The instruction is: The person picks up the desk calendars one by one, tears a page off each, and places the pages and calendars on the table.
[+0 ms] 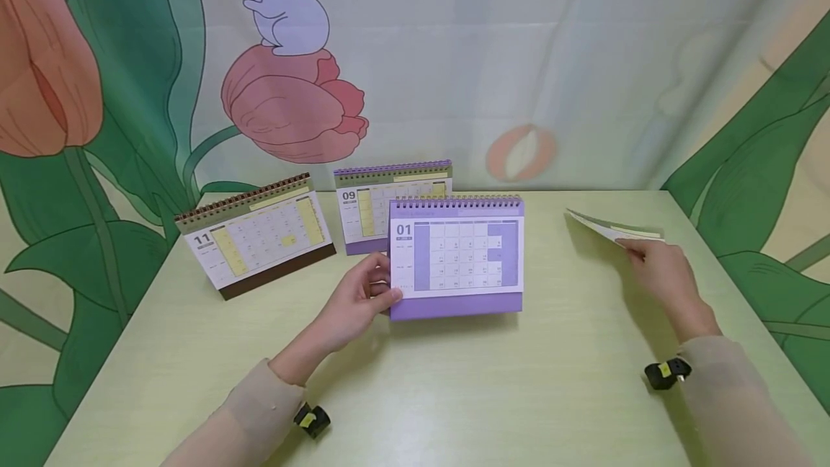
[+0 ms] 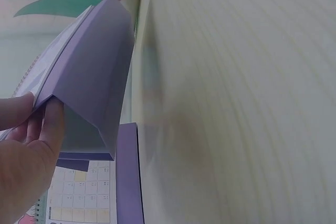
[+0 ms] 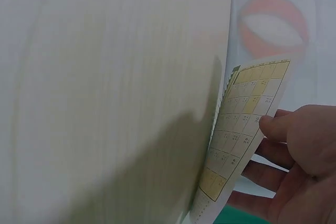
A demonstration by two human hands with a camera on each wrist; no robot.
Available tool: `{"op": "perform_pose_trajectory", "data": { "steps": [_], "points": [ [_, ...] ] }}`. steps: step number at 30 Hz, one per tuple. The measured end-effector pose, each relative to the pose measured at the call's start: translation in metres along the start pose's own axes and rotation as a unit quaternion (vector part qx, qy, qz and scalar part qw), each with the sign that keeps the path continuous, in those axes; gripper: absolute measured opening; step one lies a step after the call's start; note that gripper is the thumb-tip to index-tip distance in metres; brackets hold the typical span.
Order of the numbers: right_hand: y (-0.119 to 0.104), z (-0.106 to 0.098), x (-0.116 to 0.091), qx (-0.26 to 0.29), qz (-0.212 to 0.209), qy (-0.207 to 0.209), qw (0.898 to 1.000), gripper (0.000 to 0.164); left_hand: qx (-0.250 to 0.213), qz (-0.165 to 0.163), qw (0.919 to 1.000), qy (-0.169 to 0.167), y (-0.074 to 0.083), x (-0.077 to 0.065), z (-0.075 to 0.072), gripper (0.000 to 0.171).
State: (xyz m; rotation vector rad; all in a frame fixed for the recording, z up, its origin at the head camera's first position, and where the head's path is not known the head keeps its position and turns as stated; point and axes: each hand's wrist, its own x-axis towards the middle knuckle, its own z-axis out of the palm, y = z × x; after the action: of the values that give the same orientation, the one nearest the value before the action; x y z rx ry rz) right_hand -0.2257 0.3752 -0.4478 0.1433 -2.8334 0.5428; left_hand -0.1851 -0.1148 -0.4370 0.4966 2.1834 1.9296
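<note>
A purple desk calendar point(image 1: 467, 258) showing page 01 stands in the middle, its base seemingly raised off the table. My left hand point(image 1: 353, 301) holds it by its left edge, thumb in front and fingers tucked inside the fold, as the left wrist view shows. At the right, my right hand point(image 1: 668, 279) pinches loose calendar paper point(image 1: 609, 228) by its edge. The right wrist view shows a yellow-and-white date grid on this calendar paper point(image 3: 241, 124), with a notched far edge close to the table. Whether it is one sheet or more, I cannot tell.
Behind the purple calendar stands a calendar on page 09 point(image 1: 369, 211), partly hidden by it. A brown-based calendar on page 11 point(image 1: 259, 236) stands angled at the left. A printed curtain point(image 1: 441, 92) hangs along the back edge of the pale table point(image 1: 493, 395).
</note>
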Motion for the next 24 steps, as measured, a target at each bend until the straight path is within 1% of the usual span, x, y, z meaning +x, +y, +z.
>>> {"op": "perform_pose_trajectory", "data": {
  "steps": [4, 9, 13, 20, 24],
  "points": [
    [0.004, 0.004, 0.002, -0.003, -0.019, -0.009, 1.000, 0.025, -0.006, -0.003, 1.0000, 0.003, -0.001, 0.000, -0.001, 0.024],
    [0.009, 0.008, 0.003, -0.012, -0.019, -0.015, 1.000, 0.021, -0.009, -0.008, 0.9999, 0.002, -0.002, 0.000, -0.001, 0.024],
    [0.013, 0.009, 0.004, -0.025, -0.022, -0.024, 0.999, 0.022, -0.008, -0.010, 0.9999, 0.002, -0.002, 0.000, 0.000, 0.025],
    [0.019, 0.009, 0.008, -0.026, 0.005, -0.076, 0.997, 0.028, -0.009, -0.010, 0.9999, 0.002, -0.002, 0.001, 0.001, 0.026],
    [0.023, 0.010, 0.009, -0.026, 0.010, -0.084, 0.996, 0.029, -0.009, -0.010, 0.9999, 0.001, -0.001, 0.001, 0.001, 0.025]
  ]
}}
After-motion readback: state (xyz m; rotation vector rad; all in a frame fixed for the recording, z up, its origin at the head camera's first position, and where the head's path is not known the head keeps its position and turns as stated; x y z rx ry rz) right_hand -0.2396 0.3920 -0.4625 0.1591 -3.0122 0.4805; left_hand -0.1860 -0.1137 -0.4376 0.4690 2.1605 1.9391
